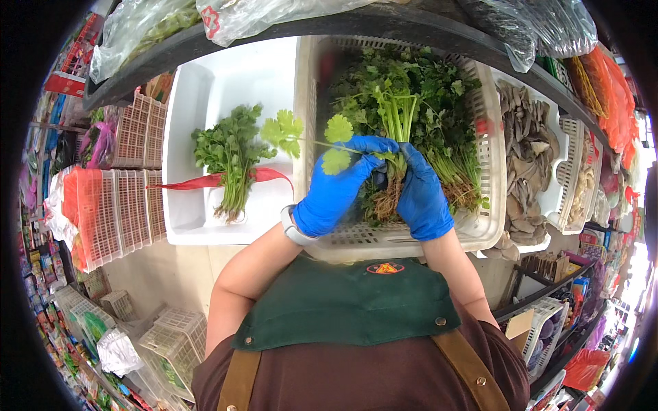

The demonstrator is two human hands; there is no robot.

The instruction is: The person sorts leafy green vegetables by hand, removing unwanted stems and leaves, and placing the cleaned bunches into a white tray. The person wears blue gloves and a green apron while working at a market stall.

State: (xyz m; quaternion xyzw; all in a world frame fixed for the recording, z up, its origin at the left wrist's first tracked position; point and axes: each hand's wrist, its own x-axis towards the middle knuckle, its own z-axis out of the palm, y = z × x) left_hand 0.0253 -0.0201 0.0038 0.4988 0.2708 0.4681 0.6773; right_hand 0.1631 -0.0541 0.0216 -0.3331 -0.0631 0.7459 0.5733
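My left hand (342,180), in a blue glove, pinches the stem of a single leafy cilantro sprig (336,134) that sticks out to the left. In the blue glove of my right hand (424,192) is a bunch of cilantro (398,115), its roots hanging below the fingers. Both hands meet at the stems, over a pale plastic crate (354,250). Under and behind them, more cilantro (447,103) fills the crate. To the left, another cilantro bunch (229,154) lies across a red ribbon (200,182) in a white foam box (177,216).
Oyster mushrooms (527,159) sit in a white tray right of the crate. A black shelf edge (329,31) with plastic bags runs across the top. Stacked slatted crates (128,205) stand at the left, and more plastic crates (172,344) are on the floor behind.
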